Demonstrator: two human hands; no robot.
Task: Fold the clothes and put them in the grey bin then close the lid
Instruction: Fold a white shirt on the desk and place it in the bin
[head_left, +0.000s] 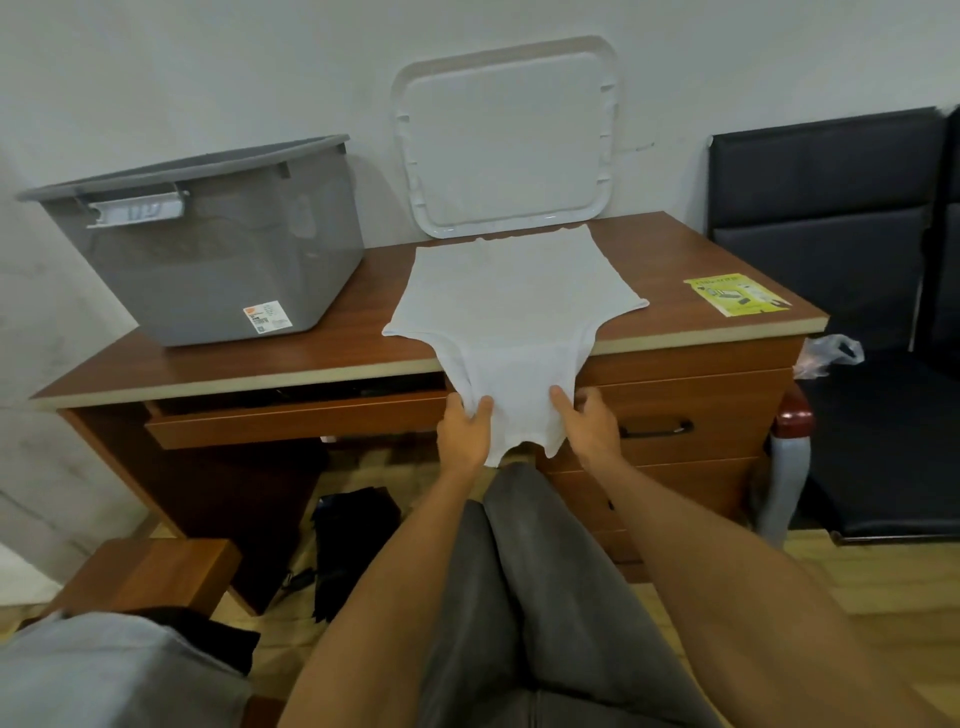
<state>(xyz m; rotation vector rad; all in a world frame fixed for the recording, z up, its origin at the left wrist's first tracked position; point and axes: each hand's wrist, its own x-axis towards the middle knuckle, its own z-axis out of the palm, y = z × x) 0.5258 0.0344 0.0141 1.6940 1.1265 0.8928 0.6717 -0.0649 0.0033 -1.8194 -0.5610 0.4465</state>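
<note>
Hanging over the near edge of the table (675, 249), the white T-shirt (511, 291) lies mostly flat on the wood just beyond the hands, its far hem spread wide and its two sleeves splayed out to either side. The left hand (465, 431) pinches the dangling end with thumb on top and fingers curled underneath; the right hand (589, 426) grips the same end just beside it, thumb pressed on the cloth. Holding both corners like this seems meant to draw the fabric taut and square it against the table edge, so the first fold can be made cleanly; I judge the folding has barely begun.

Up and to the left of the left hand, well apart from the shirt, the grey bin (208, 249) stands open on the table. From this angle its inside cannot be seen. Straight beyond the hands, past the shirt's far hem, the white lid (506, 140) leans upright against the wall, kept out of the folding space yet within reach for closing later.

Off to the right of the right hand a yellow leaflet (737, 293) lies flat near the table's corner, and farther right stands a black chair (831, 208). Below the left hand, dark clothes (353, 540) sit on the floor under the table, and a grey garment (104, 670) lies nearer the person's left side, likely waiting their turn.
</note>
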